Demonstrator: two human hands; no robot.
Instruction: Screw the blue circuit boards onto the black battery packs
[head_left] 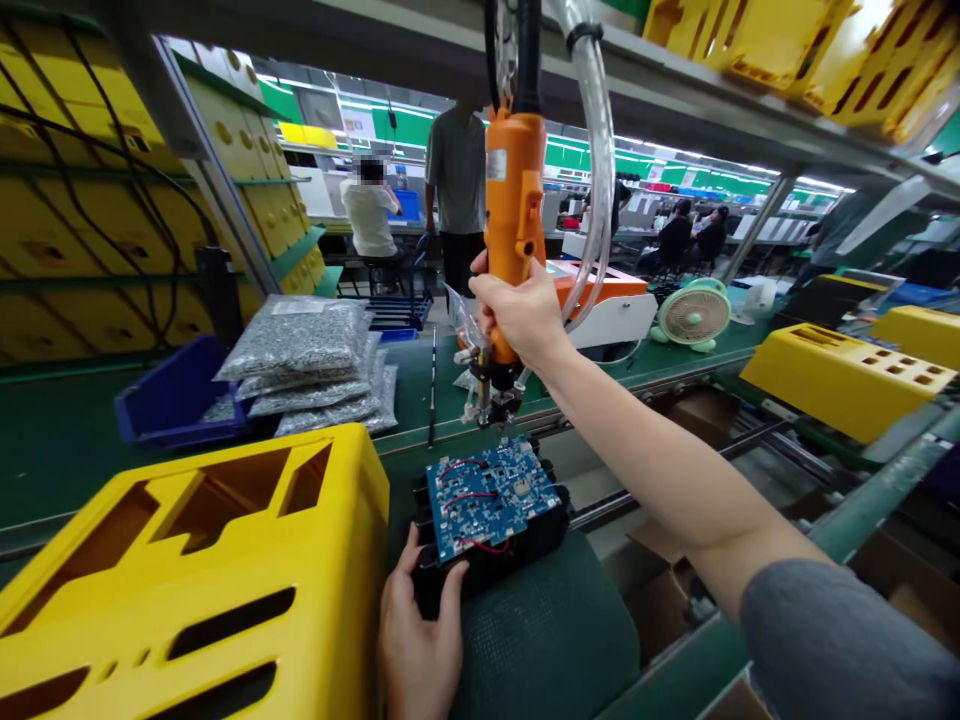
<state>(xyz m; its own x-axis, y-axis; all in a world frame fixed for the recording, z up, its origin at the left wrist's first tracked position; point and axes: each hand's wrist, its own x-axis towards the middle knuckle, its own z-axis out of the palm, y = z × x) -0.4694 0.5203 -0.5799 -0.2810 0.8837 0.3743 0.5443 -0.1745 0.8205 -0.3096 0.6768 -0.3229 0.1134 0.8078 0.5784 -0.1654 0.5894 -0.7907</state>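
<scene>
My right hand is wrapped round an orange powered screwdriver, which hangs upright from cables and a clear hose. Its tip is just above the far edge of a blue circuit board with red wires. The board lies on a black base. At the near left corner of that base, my left hand grips the black edge between thumb and fingers. A large yellow housing with cut-outs stands to the left of my left hand.
Bags of small parts are stacked beside a blue bin at the back left. Yellow housings and a green fan are at the right. A shelf runs overhead. People are in the background.
</scene>
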